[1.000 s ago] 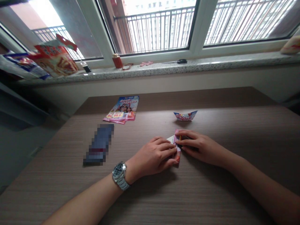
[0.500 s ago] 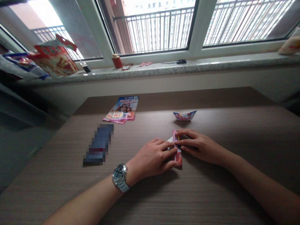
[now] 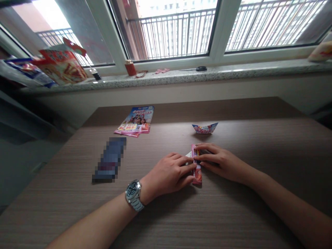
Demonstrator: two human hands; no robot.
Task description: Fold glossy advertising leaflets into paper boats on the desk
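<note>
A narrow folded strip of pink printed paper (image 3: 197,175) lies on the table, with a bit of white paper showing at its left side. My left hand (image 3: 172,174), a metal watch on its wrist, presses its fingertips on the strip from the left; the fingers are spread. From the right, my right hand (image 3: 220,160) rests spread fingertips on the strip's upper part. Neither hand is closed round the paper, and the fingers hide part of it. Beyond them stands a small folded paper boat (image 3: 205,128).
Printed flyers (image 3: 138,121) lie in a pile at the table's back left, with a blurred dark flat object (image 3: 110,160) nearer. On the stone windowsill (image 3: 166,77) are scissors (image 3: 201,68), a red container (image 3: 130,68) and food bags (image 3: 63,65).
</note>
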